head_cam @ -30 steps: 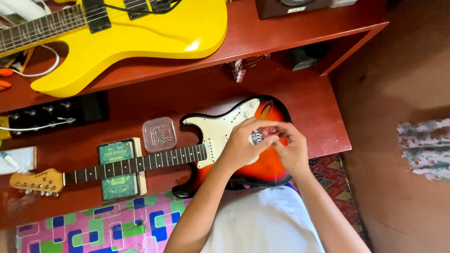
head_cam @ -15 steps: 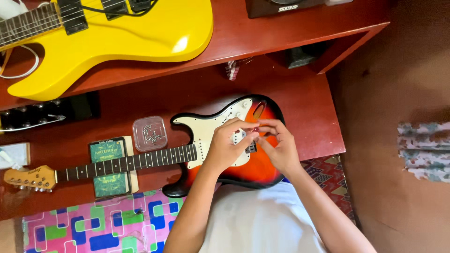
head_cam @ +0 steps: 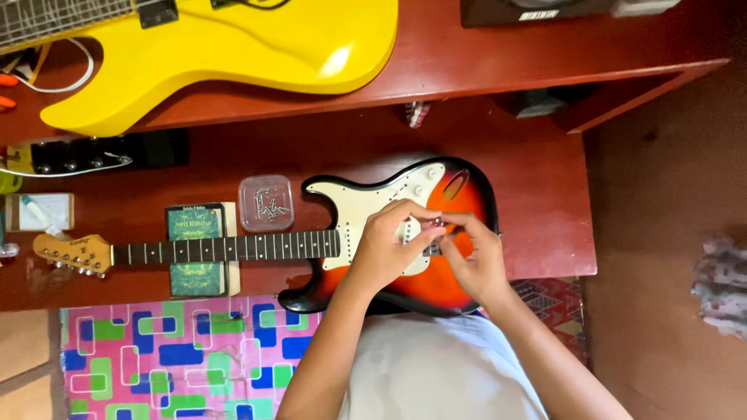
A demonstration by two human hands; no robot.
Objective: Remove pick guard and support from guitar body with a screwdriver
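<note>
A small metal part is pinched by left hand and right hand fingertips over the sunburst electric guitar. Screw box sits at 9 o'clock. If grip slips, the finish could be scratched.

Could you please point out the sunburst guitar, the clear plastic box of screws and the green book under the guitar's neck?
sunburst guitar (head_cam: 455, 198), head view, on its orange-red body.
clear plastic box (head_cam: 266, 204), head view, on its lid.
green book (head_cam: 194, 224), head view, on its cover above the neck.
</note>
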